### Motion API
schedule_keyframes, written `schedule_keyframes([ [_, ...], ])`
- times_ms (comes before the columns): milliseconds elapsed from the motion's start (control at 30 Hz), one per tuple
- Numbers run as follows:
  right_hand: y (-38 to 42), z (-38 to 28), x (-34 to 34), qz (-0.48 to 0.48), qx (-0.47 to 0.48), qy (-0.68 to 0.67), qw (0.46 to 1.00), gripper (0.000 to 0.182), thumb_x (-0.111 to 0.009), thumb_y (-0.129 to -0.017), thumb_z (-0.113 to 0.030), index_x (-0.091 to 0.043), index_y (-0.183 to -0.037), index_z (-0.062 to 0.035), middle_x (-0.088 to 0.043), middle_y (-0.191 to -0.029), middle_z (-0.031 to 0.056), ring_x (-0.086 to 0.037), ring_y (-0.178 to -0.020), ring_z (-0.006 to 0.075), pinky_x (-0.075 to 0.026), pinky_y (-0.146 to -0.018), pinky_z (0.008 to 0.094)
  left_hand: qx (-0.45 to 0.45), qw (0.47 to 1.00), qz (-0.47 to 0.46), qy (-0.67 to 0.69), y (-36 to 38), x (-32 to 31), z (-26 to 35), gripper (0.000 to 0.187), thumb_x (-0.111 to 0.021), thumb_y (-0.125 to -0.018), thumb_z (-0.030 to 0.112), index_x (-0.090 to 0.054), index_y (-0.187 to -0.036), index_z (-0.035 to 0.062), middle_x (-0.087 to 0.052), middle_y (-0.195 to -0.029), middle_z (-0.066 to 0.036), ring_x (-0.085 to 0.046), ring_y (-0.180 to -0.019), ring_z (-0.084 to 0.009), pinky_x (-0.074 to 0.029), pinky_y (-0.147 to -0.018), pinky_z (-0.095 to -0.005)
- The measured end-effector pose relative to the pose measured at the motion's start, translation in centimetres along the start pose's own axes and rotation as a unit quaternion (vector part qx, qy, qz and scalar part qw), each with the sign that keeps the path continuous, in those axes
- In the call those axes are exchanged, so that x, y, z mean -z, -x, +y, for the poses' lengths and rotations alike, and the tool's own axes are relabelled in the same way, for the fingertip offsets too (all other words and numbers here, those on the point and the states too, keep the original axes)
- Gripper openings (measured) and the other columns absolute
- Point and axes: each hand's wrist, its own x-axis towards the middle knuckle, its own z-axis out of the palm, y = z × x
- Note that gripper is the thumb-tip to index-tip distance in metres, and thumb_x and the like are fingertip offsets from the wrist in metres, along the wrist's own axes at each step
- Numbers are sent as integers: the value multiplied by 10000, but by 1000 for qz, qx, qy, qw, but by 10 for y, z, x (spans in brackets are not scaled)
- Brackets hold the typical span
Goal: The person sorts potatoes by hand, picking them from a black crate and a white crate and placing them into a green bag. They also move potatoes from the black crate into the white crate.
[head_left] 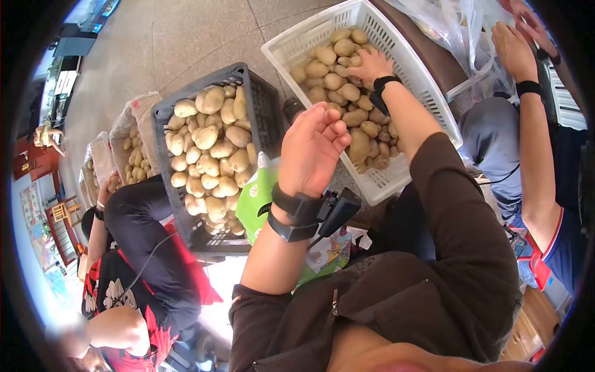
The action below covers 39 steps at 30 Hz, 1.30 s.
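My right hand reaches into a white plastic crate and rests on the potatoes there. Its fingers are spread over them; their tips are partly hidden among the potatoes. Raised between the two crates, my left hand has its palm showing and its fingers loosely curled, with nothing seen in it. A black device is strapped to the left wrist. Left of that hand, a dark grey crate is full of larger-looking potatoes.
A green printed bag lies beside my left wrist, against the grey crate. Sacks of potatoes stand at the left, near a seated person. On the right, another person's hands are at clear plastic bags.
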Motion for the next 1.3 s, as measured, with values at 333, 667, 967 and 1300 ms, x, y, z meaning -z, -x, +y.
schedule_keyframes([
  [333, 35, 33, -16, -333, -124, -148, 923, 866, -610, -589, -596, -441, -1235, -45, -512, -1179, 165, -452, -1128, 315, -366, -945, 401, -15, 1000, -9, 1, 0, -2, 2, 136, -499, -851, 132, -508, -916, 13, -541, -831, -52, -526, -719, -157, -461, -662, -298],
  [667, 90, 45, -8, -320, -44, -128, 938, 676, -694, -593, -221, -430, -1198, -75, -547, -1058, 203, -548, -960, 297, -473, -766, 366, -27, 1000, 7, 8, -12, 14, 5, 117, -514, -820, 102, -516, -860, -8, -542, -803, -74, -531, -725, -180, -464, -677, -316],
  [967, 112, -30, 168, -227, 5, -654, 722, 372, -579, -796, -268, -517, -1067, -21, -569, -959, 106, -539, -872, 146, -450, -709, 267, -13, 981, 19, -194, -18, 10, -19, 489, -585, -809, 341, -402, -1130, 22, -419, -1134, -191, -458, -1026, -332, -449, -776, -471],
  [1300, 171, -21, 232, -49, 330, -292, 896, 476, -582, -816, -207, -412, -1212, -4, -485, -1150, 162, -492, -1053, 221, -424, -849, 307, -35, 963, -231, -135, 22, 9, -16, 408, -548, -792, 520, -552, -972, 155, -575, -750, -28, -503, -567, -108, -354, -442, -220],
])
